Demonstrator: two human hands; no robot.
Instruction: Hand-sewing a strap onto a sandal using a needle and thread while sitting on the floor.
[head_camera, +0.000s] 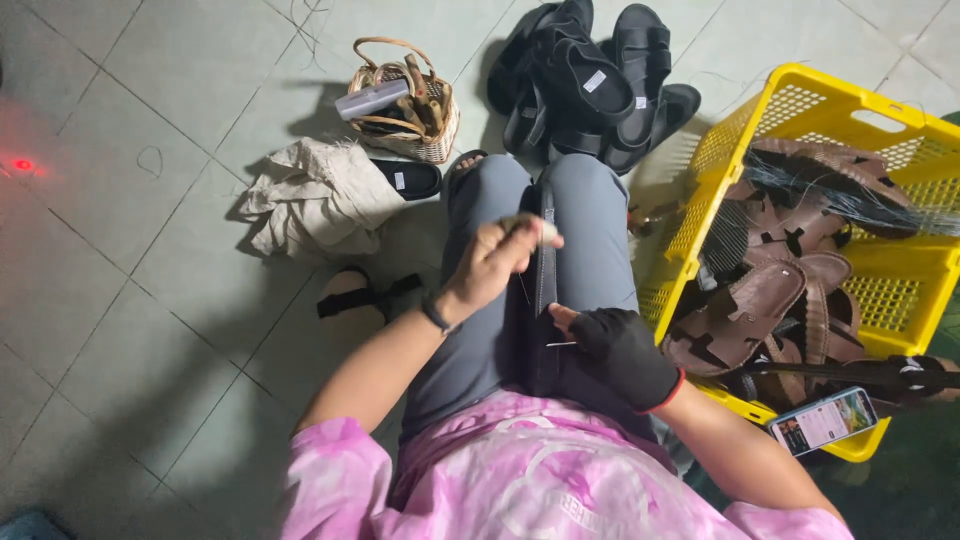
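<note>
Head view is showing me a black sandal sole (544, 290) lying upright between my knees; my left hand (492, 262) is gripping a small pale tool (531, 226) just above it, fingers closed. My gloved right hand (622, 352) is pinching a needle (560, 344) against the sole's edge, beside the yellow crate (800, 110) of brown sandals (762, 300).

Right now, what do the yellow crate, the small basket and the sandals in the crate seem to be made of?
Yellow crate: probably moulded plastic, glossy, with perforated walls.
Small basket: woven cane or rattan by the look, pale and matte, with a looped handle.
Brown sandals: likely leather or an imitation, with a dull sheen and plaited straps.
</note>
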